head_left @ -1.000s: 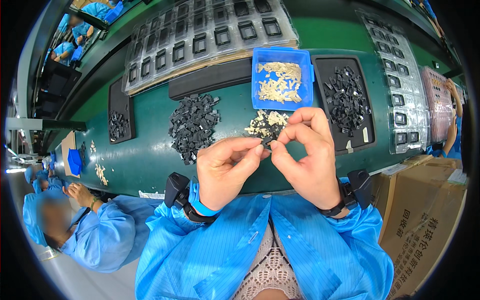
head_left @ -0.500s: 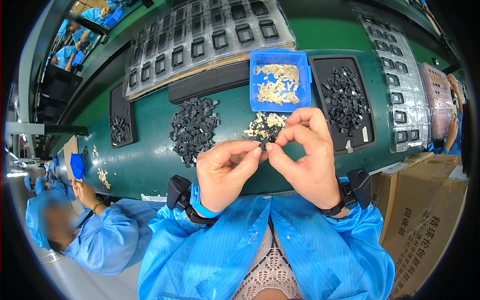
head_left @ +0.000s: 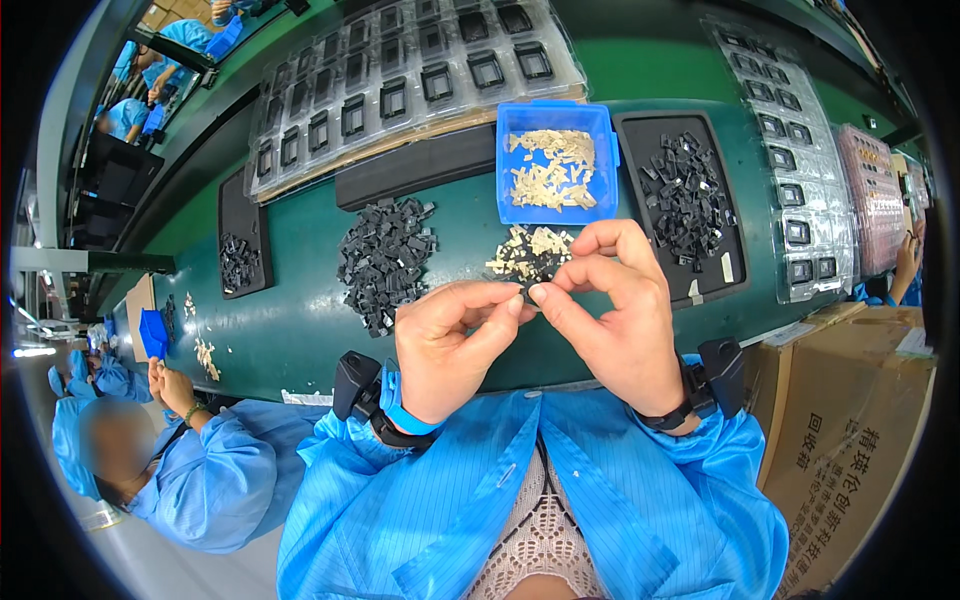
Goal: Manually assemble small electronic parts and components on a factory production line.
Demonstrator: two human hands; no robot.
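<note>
My left hand [head_left: 448, 350] and my right hand [head_left: 622, 325] meet over the bench, thumb and forefinger pinched on each. Between their fingertips is a small black plastic part [head_left: 529, 297], mostly covered by the fingers. Just beyond the fingertips lies a small heap of cream-coloured pieces [head_left: 525, 250] mixed with black parts. A larger pile of black plastic parts [head_left: 385, 262] sits to the left of it. Farther back, a blue bin [head_left: 507, 205] contains many flat cream pieces. On its right, a black tray [head_left: 655, 240] holds more black parts.
Clear blister trays [head_left: 420, 110] with black frames are stacked at the back; another blister tray [head_left: 795, 215] lies at the right. A small black tray [head_left: 262, 270] stands at the left. A cardboard box [head_left: 850, 430] is at my right. A co-worker [head_left: 210, 470] sits at my left.
Both hands keep their pinch on the small black part in nearly the same place. My right thumb and fingers have shifted slightly. The co-worker's hand at the left has moved a little.
</note>
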